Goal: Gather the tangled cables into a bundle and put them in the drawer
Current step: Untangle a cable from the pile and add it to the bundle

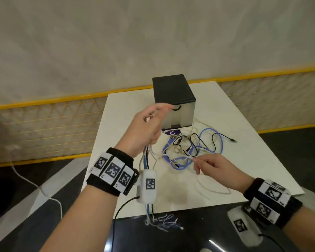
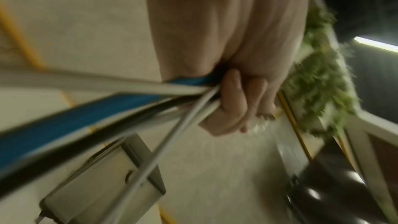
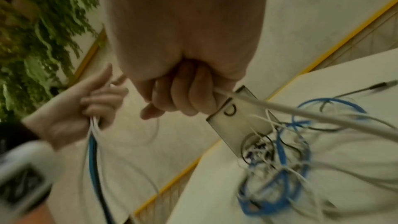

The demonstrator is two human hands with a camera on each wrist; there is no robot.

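Observation:
A tangle of blue, black and white cables (image 1: 191, 151) lies on the white table (image 1: 253, 160) in front of a small drawer box (image 1: 174, 100) with a black top and a closed frosted drawer front. My left hand (image 1: 149, 124) is raised above the table and grips several cable strands (image 2: 150, 98) that hang down past the wrist. My right hand (image 1: 213, 166) pinches a thin white cable (image 3: 269, 106) at the near side of the tangle. In the right wrist view the left hand (image 3: 86, 105) and the tangle (image 3: 277, 168) both show.
The table's near edge (image 1: 171, 210) borders a dark glossy floor. A yellow-railed mesh fence (image 1: 44, 124) runs behind the table. A white cord (image 1: 35, 184) trails on the floor at left. Green foliage (image 2: 318, 83) shows beyond the hand.

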